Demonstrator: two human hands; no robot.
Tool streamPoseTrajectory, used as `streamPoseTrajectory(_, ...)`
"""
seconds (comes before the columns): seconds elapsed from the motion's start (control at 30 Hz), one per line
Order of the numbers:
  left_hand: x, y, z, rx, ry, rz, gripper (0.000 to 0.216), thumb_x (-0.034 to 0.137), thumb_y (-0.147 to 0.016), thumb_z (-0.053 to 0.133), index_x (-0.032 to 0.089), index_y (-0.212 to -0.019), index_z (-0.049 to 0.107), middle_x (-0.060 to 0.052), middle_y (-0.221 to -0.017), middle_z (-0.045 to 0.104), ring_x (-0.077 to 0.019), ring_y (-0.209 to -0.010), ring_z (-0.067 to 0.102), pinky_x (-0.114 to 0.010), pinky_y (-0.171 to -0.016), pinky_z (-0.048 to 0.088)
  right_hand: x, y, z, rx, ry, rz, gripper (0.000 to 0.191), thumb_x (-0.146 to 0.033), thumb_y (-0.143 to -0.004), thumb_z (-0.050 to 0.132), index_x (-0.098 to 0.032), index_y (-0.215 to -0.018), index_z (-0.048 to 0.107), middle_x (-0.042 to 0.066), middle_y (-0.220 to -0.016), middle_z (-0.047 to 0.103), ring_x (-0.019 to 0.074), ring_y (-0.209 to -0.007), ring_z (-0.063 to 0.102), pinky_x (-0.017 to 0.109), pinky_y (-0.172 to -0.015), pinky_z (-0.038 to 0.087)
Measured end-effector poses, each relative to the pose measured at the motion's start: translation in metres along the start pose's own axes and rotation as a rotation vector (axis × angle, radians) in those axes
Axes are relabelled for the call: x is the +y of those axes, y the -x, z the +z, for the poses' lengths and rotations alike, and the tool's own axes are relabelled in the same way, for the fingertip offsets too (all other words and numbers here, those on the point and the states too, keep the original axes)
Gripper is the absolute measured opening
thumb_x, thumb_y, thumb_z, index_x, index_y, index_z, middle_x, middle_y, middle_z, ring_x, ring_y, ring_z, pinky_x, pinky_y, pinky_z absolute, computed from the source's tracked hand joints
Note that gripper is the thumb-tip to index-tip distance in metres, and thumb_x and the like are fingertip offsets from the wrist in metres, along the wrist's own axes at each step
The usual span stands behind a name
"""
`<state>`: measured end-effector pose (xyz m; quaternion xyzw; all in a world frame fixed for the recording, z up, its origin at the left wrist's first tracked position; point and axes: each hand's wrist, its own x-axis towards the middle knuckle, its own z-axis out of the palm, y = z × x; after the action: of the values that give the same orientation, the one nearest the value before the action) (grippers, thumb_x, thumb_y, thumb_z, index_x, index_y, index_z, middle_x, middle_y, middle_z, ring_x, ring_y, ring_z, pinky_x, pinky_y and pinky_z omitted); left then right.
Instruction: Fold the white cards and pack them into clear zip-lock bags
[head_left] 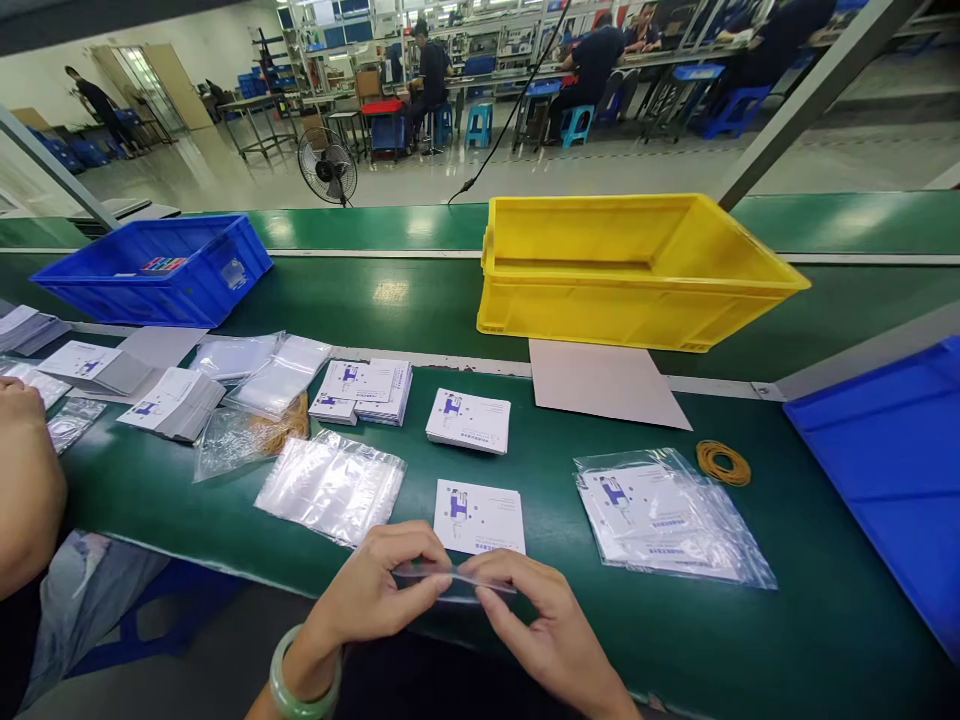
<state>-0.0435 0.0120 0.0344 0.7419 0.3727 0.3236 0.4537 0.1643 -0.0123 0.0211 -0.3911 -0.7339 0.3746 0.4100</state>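
Between my two hands, at the near table edge, is a clear plastic bag (454,580), seen nearly edge-on. My left hand (386,580) pinches its left side, thumb below and fingers above. At the bag's right part, my right hand (536,610) pinches it the same way. Just beyond my fingertips lies a white printed card (484,515) with a purple logo. Farther back sits a stack of the same cards (471,418). Left of the card is a pile of empty clear bags (334,485). To the right lie filled clear bags (675,515) with printed cards inside.
Rubber bands (724,463) lie by the filled bags. A yellow bin (637,300) stands behind a cardboard sheet (604,385). Blue bins stand at back left (225,280) and right (900,460). More card stacks (367,390) lie leftward. A co-worker's arm (30,480) is at far left.
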Motion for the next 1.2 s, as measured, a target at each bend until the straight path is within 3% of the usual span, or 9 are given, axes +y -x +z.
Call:
streamPoseTrajectory(0.43, 0.008, -0.015, 0.016, -0.014, -0.002, 0.038, 0.015, 0.02, -0.088, 0.056, 0.016, -0.076, 0.065, -0.002, -0.071, 0.061, -0.0115, -0.066, 0.055, -0.023, -0.061, 0.042, 0.002, 0.004, -0.002, 0.017, -0.057, 0.142, 0.023, -0.027, -0.091, 0.052, -0.018, -0.076, 0.067, 0.003, -0.069, 0.069, 0.0143, -0.062, 0.063, 0.022, -0.06, 0.047)
streamPoseTrajectory(0.53, 0.004, -0.025, 0.02, 0.027, -0.02, -0.022, 0.025, 0.031, -0.086, 0.064, 0.019, -0.108, 0.063, -0.005, -0.092, 0.066, -0.0156, -0.079, 0.061, -0.025, -0.068, 0.05, 0.011, 0.012, -0.025, 0.287, -0.18, 0.304, 0.025, -0.037, -0.089, 0.059, -0.018, -0.074, 0.069, 0.005, -0.071, 0.071, 0.0168, -0.063, 0.065, 0.024, -0.057, 0.05)
streamPoseTrajectory(0.67, -0.016, -0.043, 0.025, -0.067, -0.281, -0.048, 0.082, 0.044, -0.073, 0.078, 0.022, -0.141, 0.038, -0.014, -0.133, 0.055, -0.0297, -0.121, 0.053, -0.047, -0.101, 0.048, 0.033, 0.025, -0.072, 0.988, -0.413, 0.455, 0.024, -0.041, -0.077, 0.072, -0.02, -0.072, 0.063, 0.002, -0.071, 0.068, 0.0179, -0.063, 0.065, 0.026, -0.054, 0.053)
streamPoseTrajectory(0.73, -0.03, -0.051, 0.032, -0.162, -0.453, -0.027, 0.095, 0.042, -0.069, 0.082, 0.019, -0.145, 0.03, -0.019, -0.146, 0.043, -0.0363, -0.137, 0.037, -0.058, -0.111, 0.035, 0.043, 0.03, -0.091, 1.237, -0.419, 0.449, 0.022, -0.038, -0.074, 0.074, -0.02, -0.079, 0.063, 0.003, -0.082, 0.068, 0.0212, -0.078, 0.067, 0.031, -0.067, 0.057)
streamPoseTrajectory(0.8, -0.044, -0.058, 0.039, -0.245, -0.583, -0.005, 0.103, 0.036, -0.065, 0.085, 0.018, -0.147, 0.025, -0.021, -0.151, 0.037, -0.0397, -0.142, 0.028, -0.063, -0.115, 0.026, 0.051, 0.034, -0.102, 1.324, -0.322, 0.454, 0.028, -0.036, -0.074, 0.073, -0.019, -0.094, 0.064, 0.008, -0.105, 0.068, 0.0267, -0.104, 0.064, 0.041, -0.09, 0.054)
streamPoseTrajectory(0.87, -0.053, -0.061, 0.044, -0.294, -0.652, 0.02, 0.104, 0.029, -0.065, 0.085, 0.018, -0.148, 0.023, -0.021, -0.15, 0.038, -0.0393, -0.142, 0.03, -0.064, -0.116, 0.023, 0.054, 0.037, -0.102, 1.331, -0.157, 0.473, 0.044, -0.036, -0.077, 0.071, -0.017, -0.115, 0.061, 0.013, -0.13, 0.06, 0.0297, -0.125, 0.053, 0.048, -0.109, 0.04)
streamPoseTrajectory(0.93, -0.055, -0.062, 0.045, -0.305, -0.66, 0.053, 0.101, 0.026, -0.068, 0.083, 0.019, -0.148, 0.021, -0.02, -0.148, 0.043, -0.0362, -0.139, 0.036, -0.062, -0.117, 0.023, 0.055, 0.039, -0.093, 1.273, -0.019, 0.518, 0.051, -0.038, -0.08, 0.067, -0.016, -0.125, 0.057, 0.015, -0.139, 0.054, 0.0307, -0.13, 0.048, 0.051, -0.113, 0.034)
streamPoseTrajectory(1.13, -0.038, -0.057, 0.04, -0.242, -0.602, 0.146, 0.099, 0.039, -0.071, 0.08, 0.02, -0.147, 0.02, -0.019, -0.144, 0.046, -0.034, -0.136, 0.04, -0.062, -0.116, 0.025, 0.056, 0.02, -0.042, 0.549, -0.128, 0.639, 0.052, -0.061, -0.078, 0.062, -0.017, -0.106, 0.065, 0.014, -0.111, 0.07, 0.0289, -0.101, 0.067, 0.041, -0.086, 0.056)
streamPoseTrajectory(1.2, -0.031, -0.053, 0.041, -0.241, -0.601, 0.191, 0.099, 0.043, -0.072, 0.079, 0.019, -0.147, 0.02, -0.02, -0.144, 0.047, -0.0346, -0.135, 0.041, -0.062, -0.115, 0.026, 0.056, 0.01, -0.027, 0.404, -0.249, 0.619, 0.052, -0.062, -0.078, 0.063, -0.017, -0.104, 0.063, 0.013, -0.103, 0.072, 0.026, -0.088, 0.07, 0.035, -0.071, 0.059)
